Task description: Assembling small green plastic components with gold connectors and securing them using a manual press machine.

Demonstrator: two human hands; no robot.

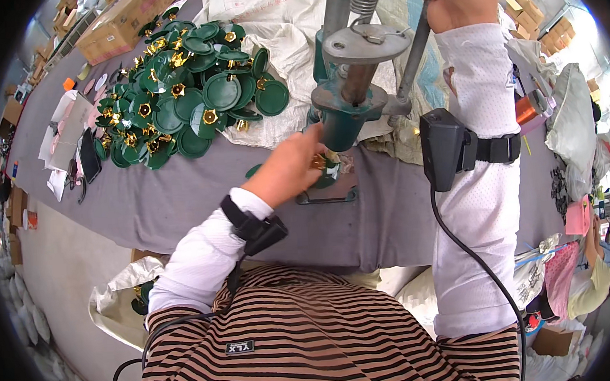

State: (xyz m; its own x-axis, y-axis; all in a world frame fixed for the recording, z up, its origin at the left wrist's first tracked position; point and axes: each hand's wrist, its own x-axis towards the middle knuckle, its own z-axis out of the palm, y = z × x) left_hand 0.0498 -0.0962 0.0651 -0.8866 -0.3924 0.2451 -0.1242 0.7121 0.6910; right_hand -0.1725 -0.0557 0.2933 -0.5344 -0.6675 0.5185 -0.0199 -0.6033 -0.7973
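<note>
My right hand point(464, 0) is wrapped round the red-ended grip of a metal lever point(415, 54) on a hand press point(340, 122). Beneath the press's green head sits a green round disc with a gold fitting point(328, 175), partly covered. My left hand point(286, 169) reaches in from the left, its fingers closed around that piece, slightly blurred. Just left of the hand, the edge of another green disc point(253, 170) shows. Farther left lies a large heap of green discs point(188, 103), many with gold flower-shaped fittings.
A grey cloth point(251, 222) covers the table. White woven sacks point(268, 46) lie behind the press; a cardboard box point(124, 23) stands far left. A dark phone point(90, 156) and scissors point(77, 182) lie at left. Another person point(596, 270) is at the right.
</note>
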